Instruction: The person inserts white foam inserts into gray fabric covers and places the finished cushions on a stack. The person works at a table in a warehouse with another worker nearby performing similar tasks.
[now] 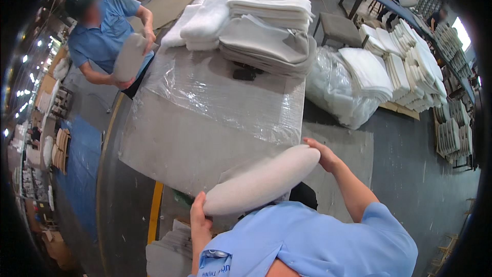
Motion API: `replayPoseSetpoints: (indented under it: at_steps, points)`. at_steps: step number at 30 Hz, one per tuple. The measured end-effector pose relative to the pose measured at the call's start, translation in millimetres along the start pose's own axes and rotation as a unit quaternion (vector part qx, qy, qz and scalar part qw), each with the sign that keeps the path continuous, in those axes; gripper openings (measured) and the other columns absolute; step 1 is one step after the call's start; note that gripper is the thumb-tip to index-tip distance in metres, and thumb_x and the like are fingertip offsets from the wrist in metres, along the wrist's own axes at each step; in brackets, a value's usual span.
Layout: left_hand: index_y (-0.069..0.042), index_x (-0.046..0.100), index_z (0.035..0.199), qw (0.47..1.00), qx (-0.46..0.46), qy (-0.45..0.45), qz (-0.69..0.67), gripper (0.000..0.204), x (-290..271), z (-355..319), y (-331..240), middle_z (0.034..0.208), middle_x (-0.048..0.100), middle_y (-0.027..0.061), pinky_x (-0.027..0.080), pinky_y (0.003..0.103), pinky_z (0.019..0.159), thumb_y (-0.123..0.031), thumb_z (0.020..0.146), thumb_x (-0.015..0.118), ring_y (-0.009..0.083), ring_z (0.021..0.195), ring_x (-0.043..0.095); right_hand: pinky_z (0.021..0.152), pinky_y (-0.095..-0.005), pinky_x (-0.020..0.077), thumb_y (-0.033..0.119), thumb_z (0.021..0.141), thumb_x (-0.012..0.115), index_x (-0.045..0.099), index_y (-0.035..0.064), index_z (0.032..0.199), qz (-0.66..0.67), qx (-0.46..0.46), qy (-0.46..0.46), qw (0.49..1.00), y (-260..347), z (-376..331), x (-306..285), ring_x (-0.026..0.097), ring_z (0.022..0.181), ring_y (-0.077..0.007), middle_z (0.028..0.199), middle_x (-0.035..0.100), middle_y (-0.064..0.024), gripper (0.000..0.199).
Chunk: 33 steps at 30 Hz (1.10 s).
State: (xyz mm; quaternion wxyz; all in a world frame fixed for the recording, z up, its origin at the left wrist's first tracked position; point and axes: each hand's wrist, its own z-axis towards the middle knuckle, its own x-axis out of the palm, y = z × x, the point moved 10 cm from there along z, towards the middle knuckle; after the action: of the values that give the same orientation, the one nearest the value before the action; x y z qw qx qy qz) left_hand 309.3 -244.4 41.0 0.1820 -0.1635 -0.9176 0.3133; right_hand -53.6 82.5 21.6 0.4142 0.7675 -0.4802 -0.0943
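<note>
The person wears a light blue short-sleeved work shirt (318,241) of plain, slightly creased cloth. A chest pocket (215,262) on the left side carries a stitched patch with dark blue lettering. Both forearms are bare below the sleeves, and the hands (199,215) wear no gloves, rings or watch.

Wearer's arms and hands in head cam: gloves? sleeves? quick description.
No gloves: left hand and right hand are bare. Forearms are bare too. Light blue short-sleeved shirt; the right sleeve ends above the elbow. A printed patch sits on the shirt's left side. No watch or jewellery visible.
</note>
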Motion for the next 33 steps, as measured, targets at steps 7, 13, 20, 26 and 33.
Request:
replayPoseSetpoints:
  at_steps: [7,13,20,26,33]
  points:
    - [-0.003,0.048,0.152,0.976,0.182,0.114,0.03,0.062,36.5,-59.0,-75.1,0.15,0.053,0.0145,0.042,0.043,0.117,0.002,0.091,0.059,0.0275,0.135,0.052,0.118,-0.0367,0.0383,0.015,0.094,0.071,0.051,0.0114,0.155,-0.204,-0.091,0.073,0.972,80.9,-45.5,48.5,0.051,0.137,-0.022,0.153,0.053,-0.0103,0.065]
    - [-0.005,0.052,0.15,0.887,0.337,0.006,0.315,0.056,32.9,-19.6,-57.9,0.159,0.043,0.0228,0.033,0.046,0.123,-0.006,0.095,0.064,0.0372,0.148,0.04,0.121,-0.0548,0.0334,0.035,0.093,0.074,0.059,0.0172,0.147,-0.549,-0.4,-0.177,0.712,140.3,-11.5,77.0,0.039,0.149,-0.0448,0.164,0.037,-0.023,0.059]
    - [-0.006,0.045,0.158,0.541,0.456,-0.007,0.707,0.067,169.1,8.2,-17.3,0.171,0.022,0.0235,0.015,0.062,0.127,-0.038,0.101,0.061,0.046,0.157,0.024,0.121,-0.075,0.0109,0.062,0.099,0.053,0.041,0.0229,0.162,-0.748,-0.366,-0.034,0.553,33.0,31.9,188.7,0.012,0.158,-0.0515,0.172,0.023,-0.0184,0.075]
    - [-0.009,0.03,0.165,0.539,0.417,-0.034,0.731,0.075,178.5,38.1,-4.8,0.174,0.016,0.0215,0.011,0.063,0.127,-0.047,0.104,0.052,0.0453,0.159,0.015,0.122,-0.0746,0.0025,0.062,0.1,0.05,0.035,0.0219,0.165,-0.75,-0.338,-0.035,0.567,23.9,42.7,191.6,0.002,0.16,-0.0507,0.175,0.015,-0.0194,0.077]
    - [-0.012,0.033,0.165,0.605,0.409,-0.012,0.683,0.074,170.1,53.6,-12.7,0.173,0.022,0.0182,0.01,0.058,0.129,-0.047,0.103,0.054,0.0394,0.16,0.018,0.123,-0.0717,0.001,0.058,0.101,0.051,0.033,0.0203,0.166,-0.798,-0.319,-0.031,0.511,16.4,50.5,200.1,0.003,0.16,-0.0485,0.175,0.015,-0.0177,0.077]
